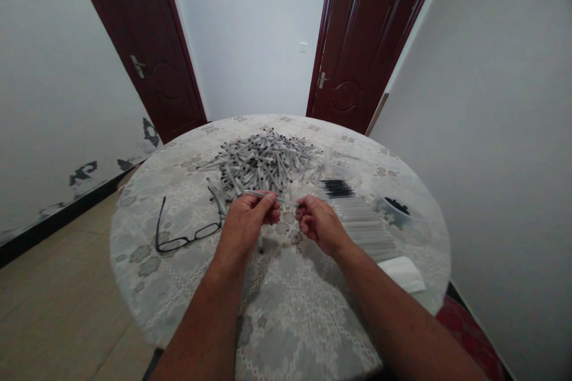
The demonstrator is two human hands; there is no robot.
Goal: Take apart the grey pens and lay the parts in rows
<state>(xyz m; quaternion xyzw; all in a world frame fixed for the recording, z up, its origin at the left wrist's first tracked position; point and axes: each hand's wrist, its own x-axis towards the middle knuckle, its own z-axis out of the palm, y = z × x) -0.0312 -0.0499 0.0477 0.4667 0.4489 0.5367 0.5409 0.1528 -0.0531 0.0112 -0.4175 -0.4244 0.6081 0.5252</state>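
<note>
Above the middle of the table, my left hand (250, 217) is closed, with a thin clear pen (282, 200) pinched between thumb and fingers. My right hand (319, 223) is closed too, its fingertips pinched at the pen's right end. Whether a small separate part sits in those fingertips is hidden. Just beyond both hands lies a large heap of loose pens (263, 161), clear and grey with dark ends. To the right of my right hand, clear tubes (366, 223) lie side by side in a row, next to a bunch of black-ended pieces (337, 189).
Black-framed glasses (187, 242) rest unfolded at the left. A clear container with small black pieces (397, 206) stands at the right, and a folded white paper (402, 274) lies nearer. A patterned cloth (308, 315) covers the round table.
</note>
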